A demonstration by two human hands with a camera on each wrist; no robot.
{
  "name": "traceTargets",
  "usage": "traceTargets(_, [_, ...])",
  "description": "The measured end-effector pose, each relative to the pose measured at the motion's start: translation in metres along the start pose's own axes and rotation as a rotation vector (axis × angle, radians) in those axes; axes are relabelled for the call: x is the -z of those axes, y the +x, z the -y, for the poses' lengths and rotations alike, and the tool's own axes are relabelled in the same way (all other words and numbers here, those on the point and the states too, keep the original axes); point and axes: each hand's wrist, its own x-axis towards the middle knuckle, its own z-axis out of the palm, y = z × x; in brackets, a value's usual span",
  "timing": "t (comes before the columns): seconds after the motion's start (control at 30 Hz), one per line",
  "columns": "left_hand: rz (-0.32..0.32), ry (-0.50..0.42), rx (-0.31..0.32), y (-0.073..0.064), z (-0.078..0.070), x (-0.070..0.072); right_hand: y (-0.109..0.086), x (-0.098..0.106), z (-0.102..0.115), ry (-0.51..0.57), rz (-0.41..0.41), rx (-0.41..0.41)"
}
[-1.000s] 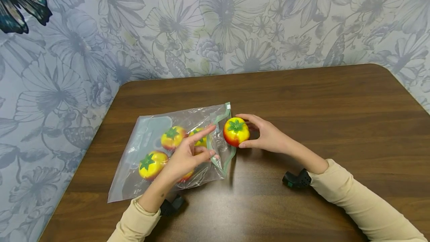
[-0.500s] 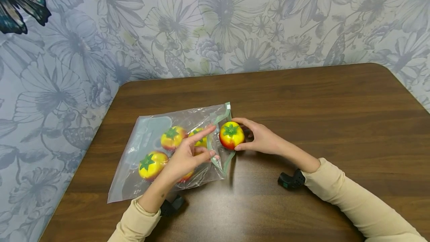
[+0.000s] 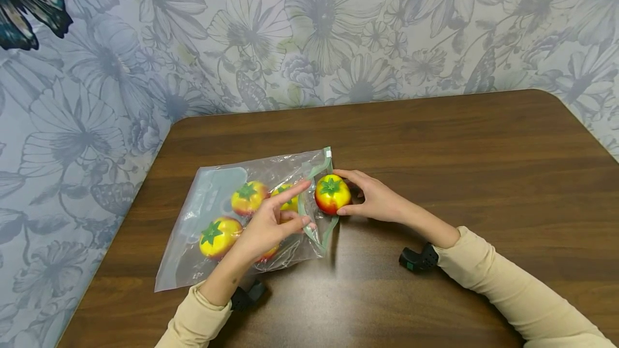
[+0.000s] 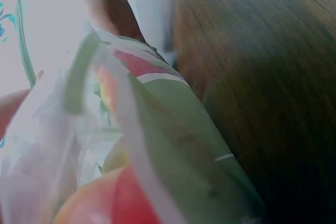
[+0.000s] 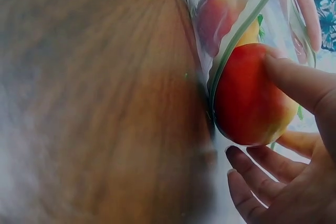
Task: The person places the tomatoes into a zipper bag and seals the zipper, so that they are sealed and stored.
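Note:
A red-and-yellow fruit [image 3: 332, 194] with a green star-shaped leaf top is at the mouth of a clear zip bag [image 3: 181, 259]. My right hand [image 3: 379, 197] grips that fruit from its right side, thumb near and fingers on the far side. In the right wrist view the thumb presses on the fruit [image 5: 252, 95], which overlaps the bag's green rim [image 5: 245, 19]. Over the bag, my left hand [image 3: 266, 227] pinches its upper lip near the green strip, index finger stretched out. Several like fruits [image 3: 220, 237] lie inside the bag, one partly hidden under the left hand.
The bag lies flat on a brown wooden table [image 3: 435, 144], left of the middle. A pale blue panel [image 3: 217, 187] shows on the bag. Black wrist cameras [image 3: 418, 258] sit under both wrists. A wall with a floral print [image 3: 329, 31] stands behind the table.
My right hand has moved left and slightly toward me with the fruit, from beside the bag's edge into its mouth, then barely shifted. The left hand and the bag have stayed put.

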Motion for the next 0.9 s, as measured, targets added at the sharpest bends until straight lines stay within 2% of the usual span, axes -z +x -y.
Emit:
traceTargets(0.33, [-0.006,0.008,-0.002,-0.0006,0.0002,-0.0002,-0.0018,0.0020,0.0034,-0.061,-0.034,0.079])
traceTargets(0.5, [-0.003,0.011,-0.001,-0.0004,0.0007,0.0006,-0.0019,0.0019,0.0042,-0.069,-0.044,0.085])
traceTargets(0.63, [-0.002,0.015,-0.002,-0.0004,0.0014,0.0011,-0.0020,0.0009,0.0049,-0.037,-0.043,0.069])
traceTargets(0.9, [-0.002,0.010,0.001,-0.0007,0.0016,0.0012,0.0001,-0.0045,0.0050,0.101,-0.037,0.063])
